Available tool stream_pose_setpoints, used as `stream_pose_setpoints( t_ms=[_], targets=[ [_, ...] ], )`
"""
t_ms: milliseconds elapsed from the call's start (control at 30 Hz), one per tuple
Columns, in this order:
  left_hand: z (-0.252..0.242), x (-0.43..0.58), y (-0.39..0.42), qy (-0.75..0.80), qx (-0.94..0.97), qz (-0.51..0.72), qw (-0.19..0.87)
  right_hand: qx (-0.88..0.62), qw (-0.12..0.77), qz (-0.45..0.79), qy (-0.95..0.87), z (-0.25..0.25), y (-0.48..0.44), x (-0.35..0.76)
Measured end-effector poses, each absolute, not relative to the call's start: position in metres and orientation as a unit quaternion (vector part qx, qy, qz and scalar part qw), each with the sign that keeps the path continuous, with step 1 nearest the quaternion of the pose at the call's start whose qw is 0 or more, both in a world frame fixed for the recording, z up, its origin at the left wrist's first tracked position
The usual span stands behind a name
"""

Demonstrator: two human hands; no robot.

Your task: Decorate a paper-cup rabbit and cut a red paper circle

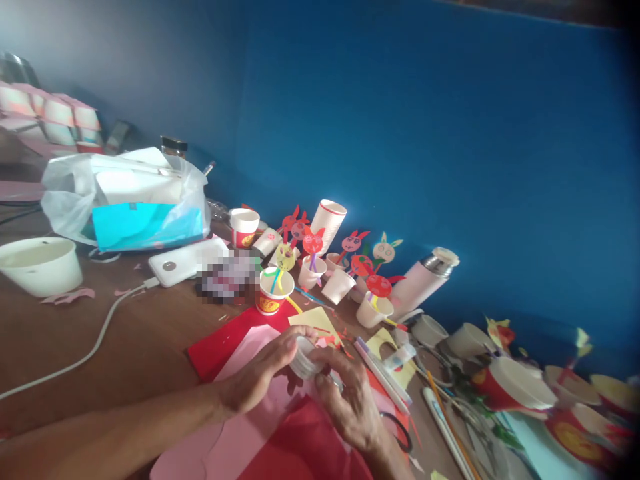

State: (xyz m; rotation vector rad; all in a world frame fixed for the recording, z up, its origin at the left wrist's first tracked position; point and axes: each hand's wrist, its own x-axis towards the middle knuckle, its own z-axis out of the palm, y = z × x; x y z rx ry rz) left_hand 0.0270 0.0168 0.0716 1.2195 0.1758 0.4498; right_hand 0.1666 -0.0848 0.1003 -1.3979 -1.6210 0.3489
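A roll of clear tape is between my two hands above the paper. My left hand closes on its left side, with the fingers behind it. My right hand grips the right side with bent fingers, thumb and fingertips against the roll. Beneath them lie pink paper and red paper. Just beyond is a yellow paper sheet with red scraps. Part of a dark scissors handle shows beside my right wrist.
Paper cups holding straw-mounted paper faces, such as a red-and-white cup, stand near the blue wall. A pink flask leans there. Markers lie to the right. At left are a white power bank with cable and a plastic bag.
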Motion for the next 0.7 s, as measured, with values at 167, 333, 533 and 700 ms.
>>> stream_pose_setpoints(
  t_ms=[167, 333, 533, 700],
  targets=[
    [0.072, 0.029, 0.016, 0.082, 0.531, 0.209, 0.817, -0.561, 0.481, 0.146, -0.657, 0.096, -0.084, 0.169],
    [0.071, 0.031, 0.014, 0.08, 0.493, 0.212, 0.84, -0.552, 0.508, 0.198, -0.631, 0.102, -0.083, 0.163],
    [0.072, 0.032, 0.019, 0.092, 0.533, 0.2, 0.817, -0.585, 0.495, 0.168, -0.62, 0.099, -0.083, 0.162],
    [0.076, 0.032, 0.02, 0.144, 0.562, 0.2, 0.79, -0.623, 0.444, 0.057, -0.642, 0.093, -0.084, 0.17]
  ],
)
